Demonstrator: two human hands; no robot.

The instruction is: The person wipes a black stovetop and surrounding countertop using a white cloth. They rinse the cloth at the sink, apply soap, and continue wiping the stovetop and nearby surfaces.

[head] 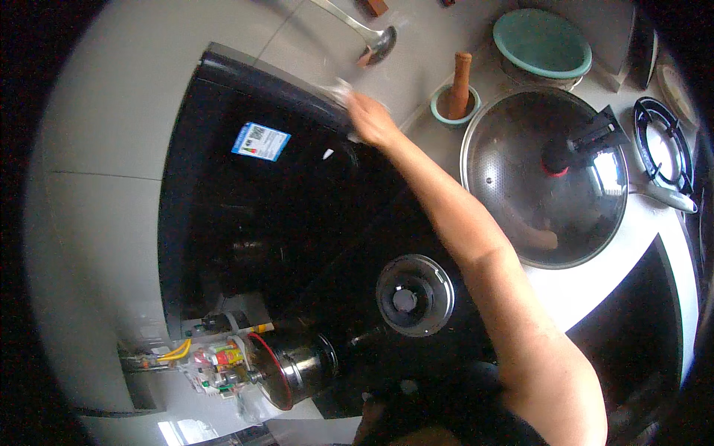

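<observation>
My right arm stretches up across the view. My right hand (370, 118) grips a thin white wipe or cloth (341, 92), partly hidden and blurred, against the upper right edge of a glossy black panel (223, 195). The panel looks like a range hood front and carries a blue-and-white energy label (260, 141). Below my forearm is a round gas burner (415, 295) on a dark cooktop. My left hand is out of view.
A metal ladle (382, 44) hangs near the tiled wall. Right of my arm are a mortar with a wooden pestle (460, 83), a green basin (541, 42), a glass-lidded wok (519, 167) and a burner grate (641, 134). A lidded steel pot (307, 362) and several bottles (226, 357) stand lower left.
</observation>
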